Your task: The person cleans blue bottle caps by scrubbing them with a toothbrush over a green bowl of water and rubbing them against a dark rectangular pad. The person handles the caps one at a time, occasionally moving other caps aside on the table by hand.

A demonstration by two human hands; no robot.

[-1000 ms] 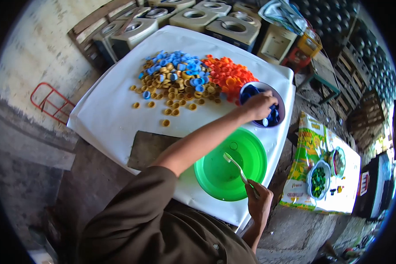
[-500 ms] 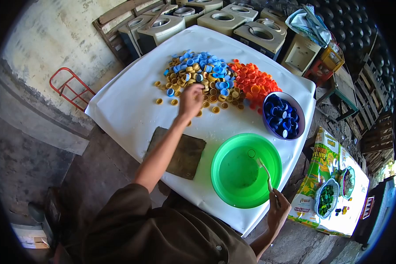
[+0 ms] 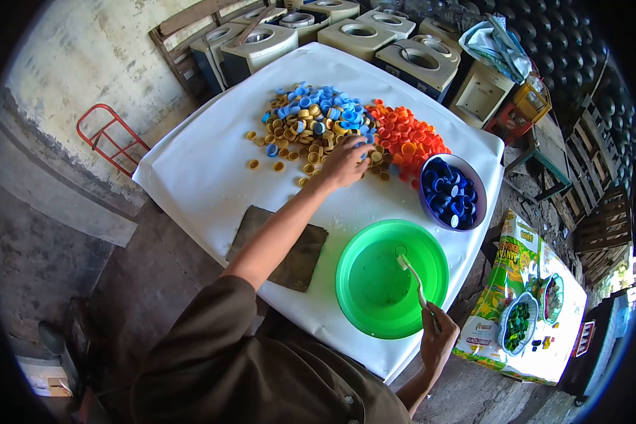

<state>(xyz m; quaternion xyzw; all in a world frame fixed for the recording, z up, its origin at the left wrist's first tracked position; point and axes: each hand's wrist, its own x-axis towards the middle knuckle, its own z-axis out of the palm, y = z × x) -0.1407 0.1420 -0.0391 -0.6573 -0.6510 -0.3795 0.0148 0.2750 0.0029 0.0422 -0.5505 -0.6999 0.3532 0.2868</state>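
Note:
My left hand [image 3: 345, 164] reaches over the near edge of a heap of bottle caps, its fingers parted and slightly curled. Blue caps [image 3: 332, 102] and gold-yellow caps [image 3: 311, 134] lie mixed around it, with orange-red caps [image 3: 406, 134] just to the right. Whether the fingertips touch a cap is hard to see. In my right hand [image 3: 438, 331] is a pale toothbrush [image 3: 411, 272], gripped by its handle. Its head hangs over the green basin [image 3: 346, 304], which has a small ring shape [image 3: 401, 250] inside near the far wall.
Dark blue caps fill a purple bowl [image 3: 482, 201] at the table's right edge. A dark square mat [image 3: 300, 261] lies under my left forearm. Old machine casings [image 3: 364, 37] line the far side. Bowls of green caps [image 3: 519, 325] stand on a lower table at right.
My left hand has moved right along the front of the cap heap. The toothbrush head has swung left and inward over the basin as my right hand shifted slightly left.

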